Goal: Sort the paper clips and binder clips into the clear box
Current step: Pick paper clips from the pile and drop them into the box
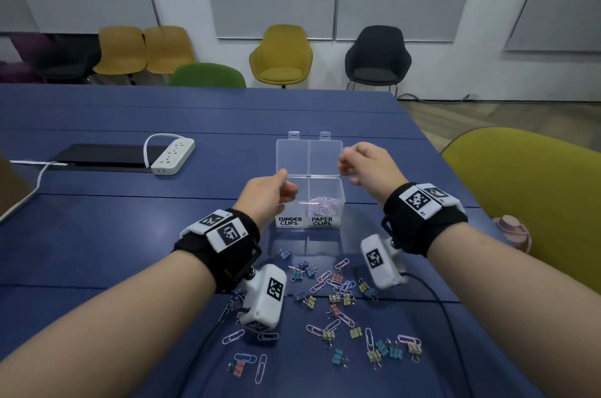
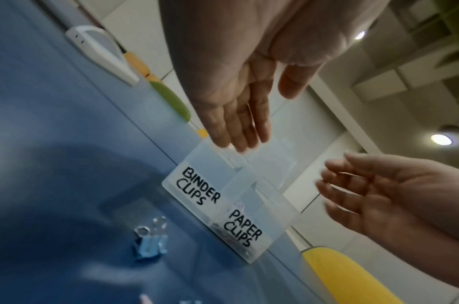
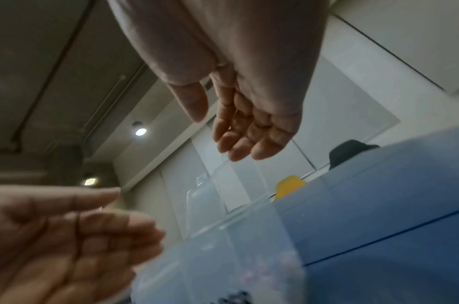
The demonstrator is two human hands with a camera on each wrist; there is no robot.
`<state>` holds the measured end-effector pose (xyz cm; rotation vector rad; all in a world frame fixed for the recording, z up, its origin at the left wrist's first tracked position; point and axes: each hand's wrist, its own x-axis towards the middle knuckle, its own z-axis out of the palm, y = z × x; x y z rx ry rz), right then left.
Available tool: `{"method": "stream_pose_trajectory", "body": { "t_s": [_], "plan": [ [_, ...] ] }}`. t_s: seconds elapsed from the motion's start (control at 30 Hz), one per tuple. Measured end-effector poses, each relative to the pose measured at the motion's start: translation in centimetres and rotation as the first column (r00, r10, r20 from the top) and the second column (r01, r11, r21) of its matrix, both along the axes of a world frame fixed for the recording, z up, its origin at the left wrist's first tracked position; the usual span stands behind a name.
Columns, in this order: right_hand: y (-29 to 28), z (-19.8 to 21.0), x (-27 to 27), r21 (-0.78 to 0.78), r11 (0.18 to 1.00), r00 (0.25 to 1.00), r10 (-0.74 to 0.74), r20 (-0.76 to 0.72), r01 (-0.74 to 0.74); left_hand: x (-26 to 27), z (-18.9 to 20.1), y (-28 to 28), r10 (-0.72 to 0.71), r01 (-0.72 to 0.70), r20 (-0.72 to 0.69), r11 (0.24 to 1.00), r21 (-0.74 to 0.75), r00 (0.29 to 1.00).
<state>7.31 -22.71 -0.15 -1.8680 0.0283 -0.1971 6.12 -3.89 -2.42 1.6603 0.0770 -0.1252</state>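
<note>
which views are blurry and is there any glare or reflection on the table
Head view: mostly sharp, right hand slightly smeared, clear box reflected in the glossy table. Left wrist view: left hand soft, labels legible. Right wrist view: dim, the box blurred in the foreground.

A blue bench [image 1: 97, 235] carries a clear box [image 1: 309, 202] near its middle, lids raised (its front compartments are labelled "binder clips" and "paper clips"). Just in front of the box, pastel paper clips [image 1: 325, 279] and small binder clips [image 1: 377, 355] lie scattered and mixed. Farther left sit a white power strip [image 1: 172, 155] and, beside it, a flat black panel [image 1: 104, 157].
</note>
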Motion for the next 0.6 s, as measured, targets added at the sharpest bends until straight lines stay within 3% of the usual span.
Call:
{"method": "stream_pose_trajectory", "body": {
  "t_s": [0.1, 0.17, 0.23, 0.37, 0.47, 0.6],
  "plan": [
    [-1.8, -0.7, -2.2, -0.371, 0.929, 0.998, 0.032, 0.045, -0.013, -0.5, -0.4, 0.2, 0.013, -0.023, 0.113, 0.995, 0.094, 0.994],
    [-2.6, -1.1, -3.9, -0.5, 0.865, 0.999, 0.049, 0.021, -0.032, -1.0, -0.5, 0.2, -0.025, -0.002, 0.149, 0.984, 0.179, 0.989],
    [-3.0, -1.6, -5.3, -0.562, 0.826, 0.998, 0.063, 0.008, -0.048, -1.6, -0.6, 0.3, -0.091, 0.007, 0.214, 0.933, 0.36, 0.973],
    [-2.7, -2.4, -6.7, -0.601, 0.784, 0.988, 0.121, -0.096, -0.155, -2.2, -1.6, 0.1, -0.293, 0.052, 0.216, 0.695, 0.718, 0.931],
    [-2.1, -2.7, -7.1, -0.65, 0.732, 0.979, 0.142, -0.149, -0.205, -1.9, -3.0, 0.3, -0.37, 0.135, 0.104, 0.566, 0.813, 0.923],
    [-1.7, -3.3, -7.3, -0.689, 0.669, 0.959, 0.157, -0.236, -0.279, -2.2, -2.9, 0.2, -0.372, 0.158, 0.062, 0.532, 0.832, 0.926]
  ]
}}
